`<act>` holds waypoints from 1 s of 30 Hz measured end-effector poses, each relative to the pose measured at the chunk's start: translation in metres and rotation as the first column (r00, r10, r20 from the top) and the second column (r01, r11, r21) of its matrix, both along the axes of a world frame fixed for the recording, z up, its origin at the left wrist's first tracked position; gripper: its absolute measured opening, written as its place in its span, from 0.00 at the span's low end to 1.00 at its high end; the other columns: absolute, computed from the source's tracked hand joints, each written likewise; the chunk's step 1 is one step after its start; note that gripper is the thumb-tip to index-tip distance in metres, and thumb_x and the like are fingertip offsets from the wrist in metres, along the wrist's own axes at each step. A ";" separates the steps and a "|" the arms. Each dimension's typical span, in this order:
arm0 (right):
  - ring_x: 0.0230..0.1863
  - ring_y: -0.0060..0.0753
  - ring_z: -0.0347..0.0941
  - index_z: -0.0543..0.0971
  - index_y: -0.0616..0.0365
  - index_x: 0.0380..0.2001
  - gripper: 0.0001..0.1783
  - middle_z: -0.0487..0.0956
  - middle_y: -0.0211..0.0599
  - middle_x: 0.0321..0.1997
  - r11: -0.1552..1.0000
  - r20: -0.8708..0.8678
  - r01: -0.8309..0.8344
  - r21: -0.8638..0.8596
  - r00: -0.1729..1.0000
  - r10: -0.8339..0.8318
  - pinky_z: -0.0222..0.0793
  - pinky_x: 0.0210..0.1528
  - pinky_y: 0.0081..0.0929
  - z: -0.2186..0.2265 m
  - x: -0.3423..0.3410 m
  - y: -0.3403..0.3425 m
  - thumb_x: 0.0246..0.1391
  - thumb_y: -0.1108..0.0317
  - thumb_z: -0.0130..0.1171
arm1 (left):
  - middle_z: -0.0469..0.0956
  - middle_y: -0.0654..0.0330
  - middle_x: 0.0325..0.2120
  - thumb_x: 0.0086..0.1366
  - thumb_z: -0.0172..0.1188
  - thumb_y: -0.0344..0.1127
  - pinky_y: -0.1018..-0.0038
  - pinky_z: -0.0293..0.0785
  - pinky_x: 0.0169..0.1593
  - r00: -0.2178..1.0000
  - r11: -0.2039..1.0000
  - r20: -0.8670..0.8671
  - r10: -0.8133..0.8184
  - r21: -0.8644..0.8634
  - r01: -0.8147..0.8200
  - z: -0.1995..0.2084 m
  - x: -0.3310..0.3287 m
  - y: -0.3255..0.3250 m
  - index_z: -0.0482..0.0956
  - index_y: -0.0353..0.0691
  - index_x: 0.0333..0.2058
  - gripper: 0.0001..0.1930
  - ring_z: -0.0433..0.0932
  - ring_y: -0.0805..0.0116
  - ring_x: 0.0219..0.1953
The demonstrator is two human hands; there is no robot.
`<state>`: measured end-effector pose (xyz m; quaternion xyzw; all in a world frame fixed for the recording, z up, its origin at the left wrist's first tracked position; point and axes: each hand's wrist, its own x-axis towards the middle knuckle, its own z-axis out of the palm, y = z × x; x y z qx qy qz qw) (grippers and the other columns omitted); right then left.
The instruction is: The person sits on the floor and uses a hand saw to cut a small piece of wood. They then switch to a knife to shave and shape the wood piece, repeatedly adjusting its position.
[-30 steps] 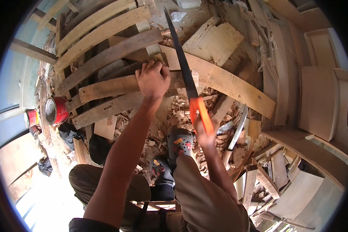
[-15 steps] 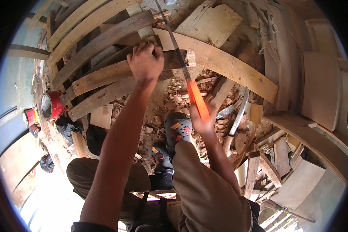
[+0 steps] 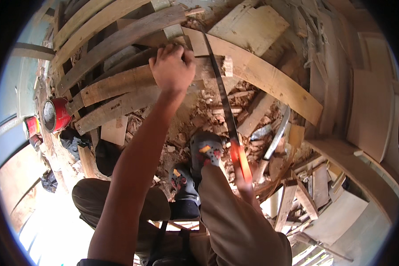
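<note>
My left hand (image 3: pixel 173 68) is closed over the top of a brown wooden plank (image 3: pixel 115 86), its fingers curled near the plank's right part. A handsaw (image 3: pixel 222 95) with a dark, narrow blade and an orange handle is gripped in my right hand (image 3: pixel 244 181), which is blurred and low beside my right leg. The blade crosses the plank just right of my left hand, close to the plank's rough pale end (image 3: pixel 227 66). Whether its teeth are inside a cut cannot be made out.
Several more planks (image 3: pixel 119 42) lie at the far left. A long curved-looking board (image 3: pixel 270 80) stretches right. On the chip-strewn ground are a large knife (image 3: pixel 277 139) and a crumpled clear bottle (image 3: pixel 261 132). A red can (image 3: pixel 62 114) stands left; scrap wood (image 3: pixel 303 197) is piled right.
My right hand has drawn the saw toward me, down and slightly right, so the blade's far part now lies over the plank. My left hand keeps its hold on the plank.
</note>
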<state>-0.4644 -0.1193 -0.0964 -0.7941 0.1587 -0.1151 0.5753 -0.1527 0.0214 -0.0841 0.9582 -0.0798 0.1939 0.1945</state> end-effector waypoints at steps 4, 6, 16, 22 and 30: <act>0.24 0.17 0.74 0.76 0.70 0.58 0.25 0.82 0.34 0.28 0.999 -0.085 -0.026 0.039 0.996 0.029 0.71 0.26 0.19 0.017 -0.004 -0.015 0.57 0.74 0.55 | 0.81 0.62 0.30 0.59 0.57 0.39 0.60 0.68 0.43 1.000 1.000 0.009 -0.014 0.023 0.014 -0.006 -0.010 0.003 0.81 0.43 0.24 0.10 0.78 0.60 0.38; 0.20 0.15 0.66 0.79 0.68 0.29 0.07 0.74 0.27 0.19 0.993 0.022 -0.108 0.048 0.994 0.108 0.63 0.21 0.21 0.005 0.099 0.002 0.57 0.74 0.56 | 0.81 0.61 0.30 0.59 0.57 0.39 0.61 0.68 0.43 0.998 0.998 0.043 0.044 0.033 -0.045 -0.007 -0.005 0.018 0.81 0.43 0.24 0.10 0.78 0.60 0.38; 0.47 0.40 0.73 0.73 0.73 0.52 0.19 0.76 0.53 0.45 0.983 -0.113 -0.137 -0.123 0.986 0.124 0.67 0.51 0.35 -0.004 -0.008 -0.013 0.60 0.74 0.52 | 0.80 0.60 0.33 0.60 0.57 0.40 0.56 0.69 0.45 0.999 1.000 -0.042 0.015 0.017 -0.014 0.002 -0.004 -0.003 0.82 0.42 0.27 0.10 0.79 0.56 0.42; 0.18 0.25 0.68 0.75 0.61 0.19 0.09 0.71 0.30 0.16 0.965 0.244 0.232 -0.120 0.949 -0.198 0.64 0.20 0.29 0.019 0.117 -0.035 0.48 0.70 0.58 | 0.81 0.60 0.33 0.60 0.56 0.40 0.57 0.69 0.45 0.996 0.996 0.029 0.083 0.007 -0.084 -0.004 -0.004 0.003 0.84 0.43 0.30 0.11 0.79 0.57 0.41; 0.24 0.18 0.59 0.71 0.60 0.25 0.14 0.66 0.26 0.22 0.876 0.219 0.390 0.284 0.863 -0.455 0.54 0.27 0.22 0.064 0.084 -0.068 0.66 0.67 0.53 | 0.79 0.59 0.32 0.61 0.57 0.39 0.56 0.68 0.43 0.999 0.998 0.010 0.051 0.033 -0.052 0.000 -0.004 0.004 0.82 0.42 0.27 0.10 0.78 0.56 0.39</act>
